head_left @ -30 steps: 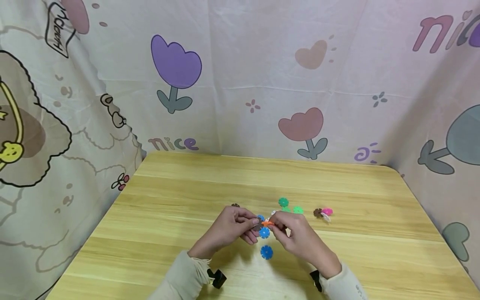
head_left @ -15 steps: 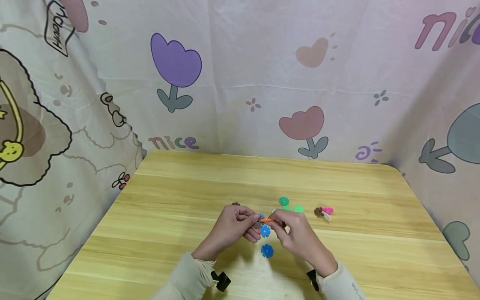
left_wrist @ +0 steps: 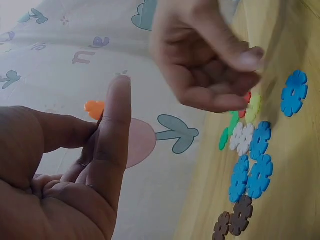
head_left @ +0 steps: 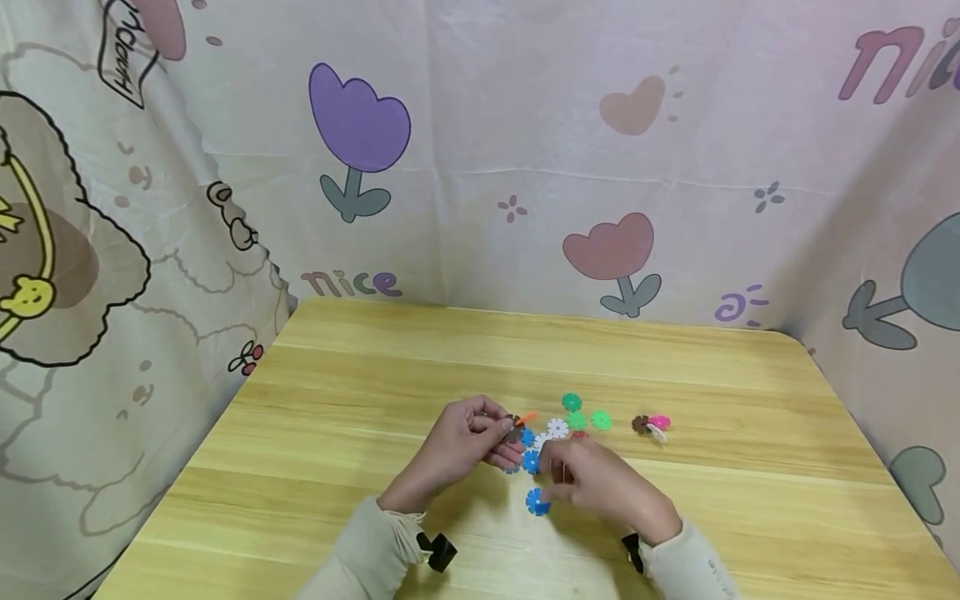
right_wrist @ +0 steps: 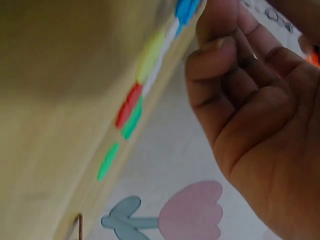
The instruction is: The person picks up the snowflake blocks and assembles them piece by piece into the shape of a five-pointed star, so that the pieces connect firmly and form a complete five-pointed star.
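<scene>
My left hand (head_left: 459, 450) pinches a brown notched plastic snowflake disc (head_left: 513, 432) between thumb and fingers. An orange snowflake disc (head_left: 528, 417) is joined to it, sticking out edge-on to the upper right. In the left wrist view, only part of the orange disc (left_wrist: 94, 109) shows beyond the fingers. My right hand (head_left: 592, 477) hovers over the table just right of the blue discs (head_left: 531, 462), its fingers loosely curled. Nothing shows between those fingers in the right wrist view. A single blue disc (head_left: 537, 502) lies nearest to me, close to the right fingertips.
White discs (head_left: 557, 428), green discs (head_left: 576, 419) and a partly hidden red disc (head_left: 579, 434) lie beyond my hands. A joined brown, pink and white piece (head_left: 649, 425) sits at the right. Brown discs (left_wrist: 242, 215) lie by the blue ones. A printed cloth (head_left: 480, 233) hangs behind the table.
The right hand has let go of the orange disc and moved down and slightly right. The left hand has risen a little with the joined brown and orange discs.
</scene>
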The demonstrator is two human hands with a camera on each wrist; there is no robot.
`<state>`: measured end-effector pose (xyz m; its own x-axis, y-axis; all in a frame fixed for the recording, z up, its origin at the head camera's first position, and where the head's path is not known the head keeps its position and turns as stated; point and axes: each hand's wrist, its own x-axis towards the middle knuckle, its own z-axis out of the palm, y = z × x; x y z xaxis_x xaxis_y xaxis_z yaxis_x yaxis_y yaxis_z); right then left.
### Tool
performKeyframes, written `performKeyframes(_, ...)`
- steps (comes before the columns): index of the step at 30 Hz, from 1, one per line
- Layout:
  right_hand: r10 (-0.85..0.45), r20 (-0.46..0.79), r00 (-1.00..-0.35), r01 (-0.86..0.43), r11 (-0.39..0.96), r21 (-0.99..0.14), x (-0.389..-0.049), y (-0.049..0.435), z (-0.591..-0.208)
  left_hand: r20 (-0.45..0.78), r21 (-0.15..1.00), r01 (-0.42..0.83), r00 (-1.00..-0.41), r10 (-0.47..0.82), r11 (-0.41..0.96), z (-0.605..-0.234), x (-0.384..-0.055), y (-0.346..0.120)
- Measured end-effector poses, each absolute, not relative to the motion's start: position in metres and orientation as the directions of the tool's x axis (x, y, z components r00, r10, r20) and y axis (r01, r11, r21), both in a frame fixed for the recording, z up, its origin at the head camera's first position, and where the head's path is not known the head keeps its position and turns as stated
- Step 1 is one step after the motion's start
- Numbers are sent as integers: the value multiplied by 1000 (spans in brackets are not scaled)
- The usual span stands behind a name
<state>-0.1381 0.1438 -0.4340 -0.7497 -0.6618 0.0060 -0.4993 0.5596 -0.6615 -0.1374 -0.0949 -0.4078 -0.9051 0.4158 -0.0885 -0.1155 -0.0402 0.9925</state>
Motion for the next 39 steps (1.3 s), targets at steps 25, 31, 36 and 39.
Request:
performKeyframes(25,-618,280,-734,-627,460,-629,-132,154,-413,-26,997,7,-917,397,81,-411,-140,-98)
performKeyframes(31,-560,494,-666,-731,355,-583,-130,152,-405,-52,999,-48,-910,411,21,-411,-139,-96)
performKeyframes(36,-538,550,-639,-761,338,-554,-129,149,-403,-65,997,-81,-896,439,-18,-410,-138,-93)
performKeyframes(39,-532,560,-635,-764,331,-554,-128,148,-403,-65,996,-87,-888,455,-27,-409,-137,-91)
